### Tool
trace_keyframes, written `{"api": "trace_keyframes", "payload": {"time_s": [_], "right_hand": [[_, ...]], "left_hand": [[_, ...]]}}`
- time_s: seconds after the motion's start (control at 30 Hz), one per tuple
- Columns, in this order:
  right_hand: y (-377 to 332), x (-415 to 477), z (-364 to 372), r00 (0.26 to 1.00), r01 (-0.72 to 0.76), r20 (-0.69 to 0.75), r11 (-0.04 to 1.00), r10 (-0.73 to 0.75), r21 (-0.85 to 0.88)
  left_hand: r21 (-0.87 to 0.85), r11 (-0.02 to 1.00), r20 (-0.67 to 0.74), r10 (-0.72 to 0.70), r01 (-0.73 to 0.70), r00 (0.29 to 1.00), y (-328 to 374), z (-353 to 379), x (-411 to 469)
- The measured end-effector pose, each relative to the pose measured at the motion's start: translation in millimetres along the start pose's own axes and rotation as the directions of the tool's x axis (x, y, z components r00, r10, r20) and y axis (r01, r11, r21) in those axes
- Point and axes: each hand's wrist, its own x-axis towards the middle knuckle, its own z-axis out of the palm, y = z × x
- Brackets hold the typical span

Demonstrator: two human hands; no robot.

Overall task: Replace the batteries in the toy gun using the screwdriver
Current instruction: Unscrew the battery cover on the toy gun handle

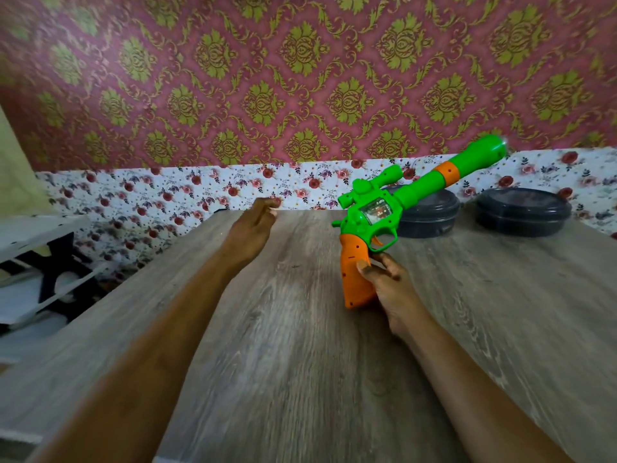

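The toy gun is gripped by its orange handle in the right hand; the left hand is held loose, empty.

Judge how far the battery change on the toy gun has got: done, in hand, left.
Done: nothing can be confirmed. The orange grip looks closed, and no screwdriver or batteries show.
In hand: the right hand holds the toy gun by that grip, barrel pointing away. The left hand hovers, apparently empty.
Left: whether the swap is ahead or finished cannot be settled here.
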Motion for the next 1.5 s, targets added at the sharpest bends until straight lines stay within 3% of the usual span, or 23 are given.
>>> {"api": "trace_keyframes", "payload": {"time_s": [0.07,0.2,0.37,0.57,0.73,0.93,1.03,1.1,1.13,1.2,1.23,1.3,1.5], "right_hand": [[0.4,0.1,-0.3,1.0,-0.012,-0.006,1.0,0.012,0.002],[1.4,-0.4,-0.5,1.0,-0.011,0.008,1.0,0.011,0.018],[2.0,0.1,-1.2,0.998,-0.012,0.06,1.0,0.01,0.027],[4.6,4.0,-4.6,0.999,0.0,0.049,0.999,-0.003,0.05],[3.9,4.0,-6.8,0.999,-0.006,0.044,0.994,0.002,0.106],[-1.1,1.6,-8.8,0.997,-0.05,0.064,0.976,0.037,0.214],[-2.0,2.0,-10.1,0.996,-0.06,0.077,0.972,0.044,0.228],[-2.7,1.9,-10.2,0.996,-0.051,0.082,0.973,0.034,0.224],[-3.0,1.6,-10.0,0.996,-0.044,0.089,0.975,0.025,0.217],[-2.9,1.1,-9.9,0.993,-0.027,0.117,0.98,0.004,0.198],[-3.0,0.0,-9.8,0.992,-0.022,0.13,0.983,-0.002,0.181],[-3.8,-1.5,-11.5,0.99,-0.009,0.141,0.988,-0.013,0.153],[-9.2,0.2,-20.8,0.989,0.047,0.132,0.989,-0.066,0.142]], "left_hand": [[0.025,0.993,-0.008,0.117,-0.117,0.993,-8.4,0.6,-6.7],[0.251,0.932,-0.069,0.286,-0.261,0.956,-24.9,-1.6,-15.0],[0.241,0.936,-0.321,0.328,-0.258,0.888,-45.2,6.7,-30.9],[0.344,0.937,-0.229,0.152,-0.066,0.962,-63.1,16.1,-38.4],[0.583,0.813,0.018,-0.005,-0.006,1.0,-53.5,23.7,-44.8],[0.564,0.824,-0.011,-0.062,0.057,0.998,-54.8,20.3,-48.6],[0.443,0.884,-0.153,-0.089,0.149,0.984,-42.6,15.2,-52.0],[0.281,0.951,-0.206,-0.075,0.132,0.976,-26.5,11.9,-53.2],[0.179,0.978,-0.174,-0.075,0.106,0.982,-15.7,13.0,-53.5],[-0.131,0.983,0.047,-0.122,0.127,0.991,9.8,21.6,-57.9],[-0.303,0.93,0.213,-0.147,0.208,0.966,22.0,27.8,-61.6],[-0.451,0.822,0.442,-0.133,0.348,0.887,39.1,40.1,-66.8],[-0.509,0.81,0.446,-0.041,0.292,0.894,47.7,63.9,-66.2]]}}
